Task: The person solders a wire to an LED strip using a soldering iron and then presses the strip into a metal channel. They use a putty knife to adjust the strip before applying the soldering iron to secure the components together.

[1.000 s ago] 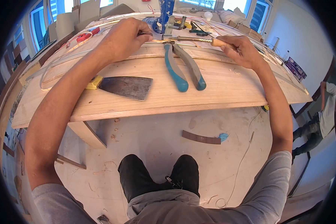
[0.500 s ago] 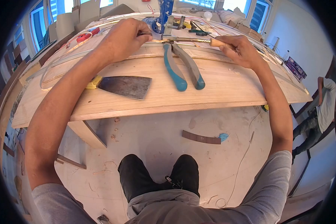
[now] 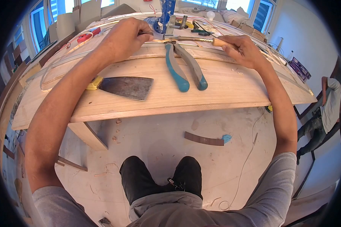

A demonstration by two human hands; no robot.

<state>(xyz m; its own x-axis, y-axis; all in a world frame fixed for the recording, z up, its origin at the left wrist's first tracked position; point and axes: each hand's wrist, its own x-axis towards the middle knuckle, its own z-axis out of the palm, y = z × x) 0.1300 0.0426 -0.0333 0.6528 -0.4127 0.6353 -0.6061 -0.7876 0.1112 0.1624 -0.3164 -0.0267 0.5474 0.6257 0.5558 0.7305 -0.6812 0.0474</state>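
Observation:
My right hand (image 3: 241, 51) grips the pale wooden handle of a soldering iron (image 3: 195, 39), whose metal shaft points left. Across from its tip, my left hand (image 3: 127, 38) is closed in a pinch; what sits between the fingers is too small to make out. Pliers with teal and grey handles (image 3: 177, 72) lie on the wooden panel (image 3: 132, 109), jaws under the iron's tip. A scraper (image 3: 127, 87) with a yellow handle rests beneath my left forearm. Just behind the iron stands a blue, paint-spotted tool with a metal clamp (image 3: 174, 23).
Farther back on the panel are a red coil (image 3: 85, 37), dark-green-handled pliers (image 3: 201, 32), a light bulb (image 3: 211, 15) and loose wires. A curved brown strip (image 3: 204, 139) and a cable lie on the floor. Another person (image 3: 324, 113) stands at the right.
Almost nothing differs. Both hands and the soldering iron have shifted very slightly, with the iron's tip still near the pliers' jaws.

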